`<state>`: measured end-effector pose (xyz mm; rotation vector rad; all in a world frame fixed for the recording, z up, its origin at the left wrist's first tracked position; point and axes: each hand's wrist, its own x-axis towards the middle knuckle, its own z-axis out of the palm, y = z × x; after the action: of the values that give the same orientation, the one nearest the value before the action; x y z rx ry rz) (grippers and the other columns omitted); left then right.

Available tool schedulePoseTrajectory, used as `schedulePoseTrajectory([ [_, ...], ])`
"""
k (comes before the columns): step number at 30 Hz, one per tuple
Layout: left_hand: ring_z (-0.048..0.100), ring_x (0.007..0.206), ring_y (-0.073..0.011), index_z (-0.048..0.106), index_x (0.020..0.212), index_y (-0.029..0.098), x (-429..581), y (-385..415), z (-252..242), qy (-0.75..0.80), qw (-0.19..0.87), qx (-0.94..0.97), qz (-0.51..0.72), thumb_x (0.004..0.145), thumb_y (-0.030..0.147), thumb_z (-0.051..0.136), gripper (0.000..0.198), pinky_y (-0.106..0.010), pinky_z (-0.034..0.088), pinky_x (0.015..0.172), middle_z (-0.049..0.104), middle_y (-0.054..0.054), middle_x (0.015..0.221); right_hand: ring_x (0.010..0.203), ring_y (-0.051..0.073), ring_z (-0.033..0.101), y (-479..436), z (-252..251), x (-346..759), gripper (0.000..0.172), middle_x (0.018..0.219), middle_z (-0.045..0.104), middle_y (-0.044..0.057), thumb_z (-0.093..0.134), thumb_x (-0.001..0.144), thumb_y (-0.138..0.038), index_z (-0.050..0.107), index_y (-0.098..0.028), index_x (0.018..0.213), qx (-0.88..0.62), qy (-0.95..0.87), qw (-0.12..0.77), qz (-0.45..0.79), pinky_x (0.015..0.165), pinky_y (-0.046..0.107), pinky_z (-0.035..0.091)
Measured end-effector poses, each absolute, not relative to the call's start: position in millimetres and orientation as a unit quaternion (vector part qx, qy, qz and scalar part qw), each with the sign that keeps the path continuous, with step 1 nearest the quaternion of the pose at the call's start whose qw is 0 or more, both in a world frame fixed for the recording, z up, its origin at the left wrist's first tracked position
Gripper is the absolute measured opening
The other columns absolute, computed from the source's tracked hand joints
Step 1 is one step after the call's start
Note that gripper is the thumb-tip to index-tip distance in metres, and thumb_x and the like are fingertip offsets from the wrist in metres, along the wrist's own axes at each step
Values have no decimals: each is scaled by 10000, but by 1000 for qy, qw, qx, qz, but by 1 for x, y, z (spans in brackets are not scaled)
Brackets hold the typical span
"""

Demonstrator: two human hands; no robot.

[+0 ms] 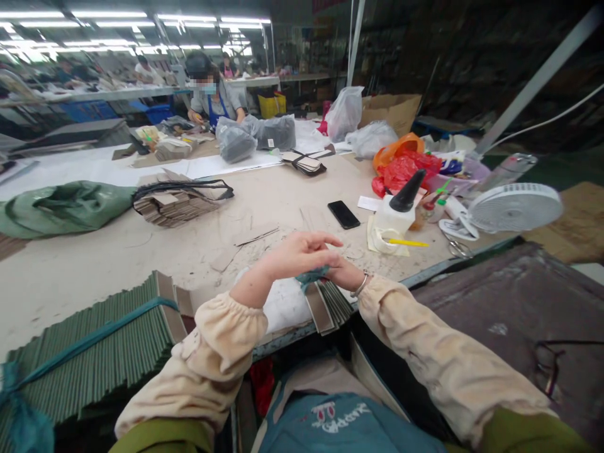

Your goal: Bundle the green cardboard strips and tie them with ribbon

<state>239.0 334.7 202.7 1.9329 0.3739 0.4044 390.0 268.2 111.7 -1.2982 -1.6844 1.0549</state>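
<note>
My left hand (302, 253) arches over the top of a small bundle of green-edged boards (328, 306), its upper fingers stretched to the right. Beneath it, a bunched teal cloth strip (312, 275) lies at the bundle's upper end. From the right, my right hand (346, 275), with a bracelet at the wrist, closes on the strip; its fingertips are partly covered by my left hand. The left hand's lower fingers also meet the cloth, though their grip is partly hidden. The bundle sits at the table's near edge.
To the left lies a long stack of green boards (104, 346) tied with a teal strip. Beyond are a phone (344, 214), a white glue bottle (395, 212), a yellow pen (408, 242), scissors (458, 246) and a fan (515, 209). A co-worker (214, 104) sits across the table.
</note>
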Motion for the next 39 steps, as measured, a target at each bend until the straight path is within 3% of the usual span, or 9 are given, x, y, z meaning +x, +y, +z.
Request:
schedulePoseTrajectory([
  [4, 622, 801, -171, 608, 1113, 132, 230, 349, 172, 225, 659, 673, 247, 865, 519, 444, 488, -276, 480, 703, 677, -101, 892, 675, 111, 561, 265, 123, 388, 286, 802, 607, 20, 555, 815, -374, 618, -143, 970, -455, -626, 401, 491, 582, 225, 466],
  [7, 590, 698, -165, 671, 927, 137, 223, 353, 143, 267, 650, 691, 168, 850, 488, 483, 406, -269, 463, 647, 658, -58, 727, 755, 127, 583, 264, 129, 387, 274, 837, 632, 16, 605, 788, -364, 649, -145, 946, -410, -616, 416, 528, 680, 249, 476],
  [11, 453, 476, -117, 662, 734, 143, 217, 345, 117, 323, 615, 709, 116, 863, 384, 438, 354, -236, 362, 472, 511, 6, 475, 773, 145, 599, 268, 128, 391, 246, 824, 661, 11, 596, 781, -346, 677, -146, 898, -404, -626, 392, 539, 723, 277, 480],
  [18, 412, 455, -86, 647, 619, 150, 212, 335, 97, 325, 626, 706, 69, 715, 261, 606, 152, -205, 294, 431, 517, 21, 498, 694, 147, 610, 270, 114, 404, 155, 690, 668, -19, 558, 724, -224, 697, -156, 713, -448, -645, 323, 528, 726, 286, 487],
  [24, 504, 564, -107, 702, 741, 119, 218, 337, 83, 310, 703, 635, 77, 692, 260, 631, 165, -216, 400, 551, 614, -13, 611, 708, 164, 593, 270, 107, 397, 228, 689, 668, 20, 493, 644, -30, 669, -172, 618, -468, -825, 162, 271, 725, 290, 469],
  [28, 405, 462, -78, 650, 612, 133, 218, 344, 68, 304, 716, 628, 33, 629, 203, 622, 78, -201, 305, 455, 522, 29, 501, 811, 207, 546, 270, 101, 386, 211, 760, 654, 82, 517, 711, -18, 650, -162, 632, -435, -891, 94, 89, 767, 344, 459],
  [32, 260, 402, -47, 623, 651, 130, 211, 347, 60, 286, 746, 601, 25, 631, 248, 607, 121, -200, 170, 407, 377, 65, 456, 950, 207, 532, 267, 93, 389, 247, 974, 661, 101, 443, 837, -57, 669, -155, 846, -395, -904, 159, 25, 841, 363, 478],
  [35, 253, 421, -25, 636, 784, 129, 209, 345, 58, 271, 780, 561, 49, 605, 234, 641, 208, -182, 137, 420, 426, 60, 540, 1046, 209, 529, 263, 85, 395, 330, 1098, 644, 112, 387, 851, -52, 653, -148, 1022, -383, -896, 221, 36, 881, 390, 489],
  [39, 324, 418, -21, 618, 795, 127, 213, 340, 56, 278, 821, 489, 96, 554, 177, 662, 250, -174, 152, 410, 470, 47, 575, 1081, 209, 556, 261, 76, 399, 330, 1113, 646, 113, 421, 854, -102, 642, -190, 1082, -394, -872, 279, 80, 898, 423, 499],
])
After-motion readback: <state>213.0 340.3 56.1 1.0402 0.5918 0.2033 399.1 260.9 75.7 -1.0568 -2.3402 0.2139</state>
